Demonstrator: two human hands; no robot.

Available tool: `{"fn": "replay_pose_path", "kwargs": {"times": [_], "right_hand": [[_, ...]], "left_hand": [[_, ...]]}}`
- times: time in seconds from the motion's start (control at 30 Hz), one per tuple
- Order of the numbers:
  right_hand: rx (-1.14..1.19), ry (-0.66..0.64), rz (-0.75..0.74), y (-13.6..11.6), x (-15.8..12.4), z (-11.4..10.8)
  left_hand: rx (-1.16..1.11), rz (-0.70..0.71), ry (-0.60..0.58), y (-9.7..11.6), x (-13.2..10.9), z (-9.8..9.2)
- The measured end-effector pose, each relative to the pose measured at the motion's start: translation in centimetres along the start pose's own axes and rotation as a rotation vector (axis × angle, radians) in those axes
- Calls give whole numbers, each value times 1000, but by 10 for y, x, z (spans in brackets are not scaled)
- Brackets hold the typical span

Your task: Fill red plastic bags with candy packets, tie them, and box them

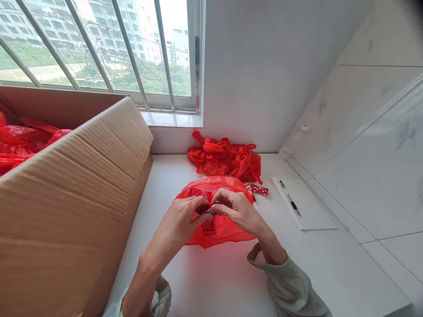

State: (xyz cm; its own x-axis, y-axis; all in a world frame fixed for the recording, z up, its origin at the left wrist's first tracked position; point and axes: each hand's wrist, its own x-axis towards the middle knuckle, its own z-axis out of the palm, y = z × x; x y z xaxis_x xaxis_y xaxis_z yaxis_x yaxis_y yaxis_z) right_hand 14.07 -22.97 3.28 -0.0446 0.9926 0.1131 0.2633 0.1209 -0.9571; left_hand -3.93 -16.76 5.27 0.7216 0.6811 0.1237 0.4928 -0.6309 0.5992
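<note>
Over an open red plastic bag (231, 231) on the white table, my two hands meet at a small wrapped packet (210, 211) with a dark red and white print. My left hand (183, 218) pinches its left side between thumb and fingers. On the other side, my right hand (237, 209) grips it with thumb and forefinger. Fingers cover much of the packet, so its exact kind cannot be made out. Inside the bag lie more red packets, one below the hands (208, 227) and one behind them (201, 193).
Red packets (259, 189) lie beyond the bag, before a heap of red plastic bags (226, 158) by the wall. A cardboard box (76, 189) holding red bags stands left. Rightward are a white pad (310, 207), a pen (290, 198) and a clear bottle (292, 143).
</note>
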Motion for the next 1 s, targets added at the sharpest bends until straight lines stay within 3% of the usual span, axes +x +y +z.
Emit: {"fn": "replay_pose_path", "kwargs": {"times": [0.2,0.33,0.43,0.53,0.6,0.67,0.8,1.0], "right_hand": [[-49,0,-69,-10,-2,8],[-40,55,-98,-22,-14,-5],[-146,252,-46,-24,-27,-34],[-418,497,108,-9,-34,-68],[-688,618,243,10,-31,-86],[-897,663,361,31,-24,-96],[-1049,564,453,65,-8,-96],[-1063,423,398,73,0,-85]], "left_hand": [[12,16,15,-1,-1,-8],[-66,35,78,13,-5,-10],[73,95,285,14,-10,-16],[275,77,448,3,-16,-23],[351,25,424,-7,-17,-24],[376,-27,319,-14,-18,-23],[352,-99,119,-18,-18,-17],[420,-154,52,-22,-19,-16]]}}
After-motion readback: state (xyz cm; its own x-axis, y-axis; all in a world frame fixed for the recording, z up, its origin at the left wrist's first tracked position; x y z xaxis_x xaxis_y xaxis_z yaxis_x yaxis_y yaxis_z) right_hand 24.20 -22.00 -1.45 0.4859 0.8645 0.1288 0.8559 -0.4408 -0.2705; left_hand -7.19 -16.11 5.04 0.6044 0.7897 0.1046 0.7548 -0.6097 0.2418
